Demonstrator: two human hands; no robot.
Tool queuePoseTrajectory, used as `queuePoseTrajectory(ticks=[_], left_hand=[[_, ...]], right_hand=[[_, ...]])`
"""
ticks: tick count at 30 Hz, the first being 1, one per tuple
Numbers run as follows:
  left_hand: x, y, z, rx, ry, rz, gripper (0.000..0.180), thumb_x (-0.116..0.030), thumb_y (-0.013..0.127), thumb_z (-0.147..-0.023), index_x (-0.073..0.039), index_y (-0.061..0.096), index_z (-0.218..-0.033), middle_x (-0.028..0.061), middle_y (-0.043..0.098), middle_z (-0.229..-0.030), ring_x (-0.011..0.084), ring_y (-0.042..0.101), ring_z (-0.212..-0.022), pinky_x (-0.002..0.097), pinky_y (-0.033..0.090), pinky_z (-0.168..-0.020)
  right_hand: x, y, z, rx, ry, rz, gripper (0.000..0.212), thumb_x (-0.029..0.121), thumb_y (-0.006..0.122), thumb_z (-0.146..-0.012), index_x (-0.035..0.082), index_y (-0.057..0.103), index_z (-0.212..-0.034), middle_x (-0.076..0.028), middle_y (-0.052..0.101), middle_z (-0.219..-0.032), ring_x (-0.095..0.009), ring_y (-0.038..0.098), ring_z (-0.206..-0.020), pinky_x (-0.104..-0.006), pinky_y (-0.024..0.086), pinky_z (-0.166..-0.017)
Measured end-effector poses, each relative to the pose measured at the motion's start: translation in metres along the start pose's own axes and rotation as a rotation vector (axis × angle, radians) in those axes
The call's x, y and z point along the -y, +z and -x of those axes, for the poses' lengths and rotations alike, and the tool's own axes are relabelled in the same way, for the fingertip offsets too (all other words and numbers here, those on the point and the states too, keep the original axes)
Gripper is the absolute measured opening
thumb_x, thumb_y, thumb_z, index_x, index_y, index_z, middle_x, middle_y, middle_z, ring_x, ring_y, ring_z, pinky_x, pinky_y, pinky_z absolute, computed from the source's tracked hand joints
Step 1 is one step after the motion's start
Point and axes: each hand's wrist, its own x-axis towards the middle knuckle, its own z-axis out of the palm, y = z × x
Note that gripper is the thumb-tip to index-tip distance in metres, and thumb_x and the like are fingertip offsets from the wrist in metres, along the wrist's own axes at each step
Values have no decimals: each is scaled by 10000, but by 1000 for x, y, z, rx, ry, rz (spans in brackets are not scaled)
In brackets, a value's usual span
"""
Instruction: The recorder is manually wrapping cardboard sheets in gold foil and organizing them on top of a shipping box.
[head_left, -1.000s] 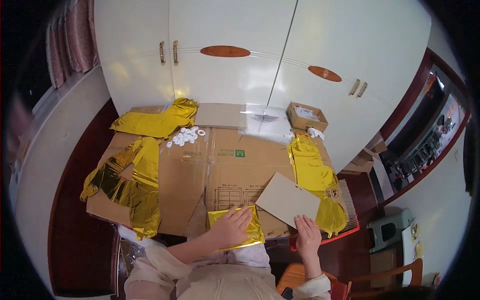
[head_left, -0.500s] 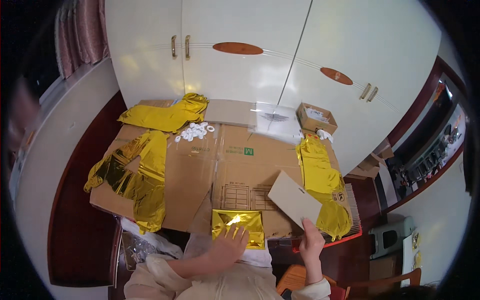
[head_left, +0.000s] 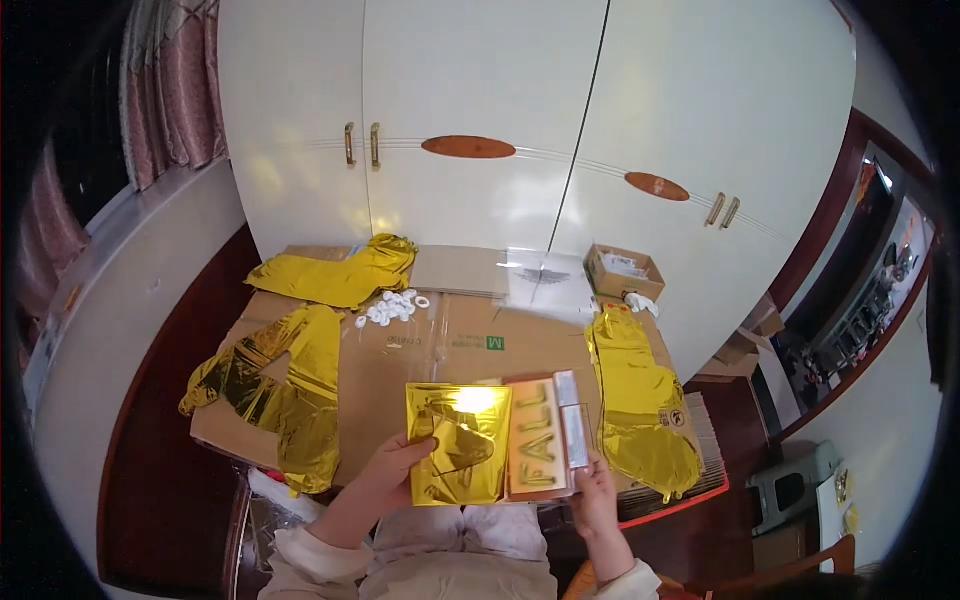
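Note:
My left hand (head_left: 392,468) grips a folded rectangle of shiny gold foil (head_left: 462,425) by its left edge, thumb on top. It is raised above the near edge of the cardboard. Right beside it, my right hand (head_left: 597,497) holds an orange printed card (head_left: 533,440) with large letter shapes and a pale strip along its right side. The two things meet edge to edge or slightly overlap. Crumpled gold foil balloons (head_left: 313,395) lie on the left, with another flat gold foil piece (head_left: 335,275) behind. More gold foil (head_left: 640,400) is stacked on the right.
Flattened cardboard (head_left: 375,400) covers the table. White rings (head_left: 393,308) are piled at the back left, near a clear plastic sheet (head_left: 548,285). A small cardboard box (head_left: 625,270) stands at the back right. Behind rises a white cabinet (head_left: 480,200); a grey stool (head_left: 795,485) is at right.
My left hand, flat on the folded foil before, has lifted it off the cardboard. My right hand has moved left; its card, plain beige before, shows a printed orange face beside the foil.

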Motion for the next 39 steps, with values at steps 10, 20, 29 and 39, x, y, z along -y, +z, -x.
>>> queuePoseTrajectory(ticks=[10,20,29,39], left_hand=[[85,-25,-60,-10,-188,182,338,-147,442,-1026,-33,432,-1343,142,554,-1328,303,592,-1167,479,492,-1005],[52,-27,-35,-138,-30,161,391,-204,486,-1004,-35,435,-1353,155,566,-1304,318,595,-1162,513,481,-1007],[2,-44,31,-248,484,166,418,-248,472,-1011,-3,442,-1349,171,569,-1293,333,586,-1178,518,489,-1000],[95,10,-15,-233,12,242,350,-149,385,-1030,-16,425,-1352,158,533,-1343,319,553,-1222,512,447,-1062]], right_hand=[[-44,-33,-6,150,-140,513,636,-26,516,-945,50,224,-1505,-72,562,-1266,-144,614,-1020,-317,531,-845],[39,-31,-11,-132,-587,674,306,-65,605,-862,15,646,-1155,-89,675,-1049,-149,643,-901,-277,507,-771],[5,8,27,465,-1335,1661,393,154,636,-741,116,688,-1129,13,659,-1059,-122,610,-877,-267,477,-688],[-20,1,37,550,-1004,1272,254,173,672,-836,57,677,-1062,-104,667,-1007,-241,642,-979,-359,514,-806]])
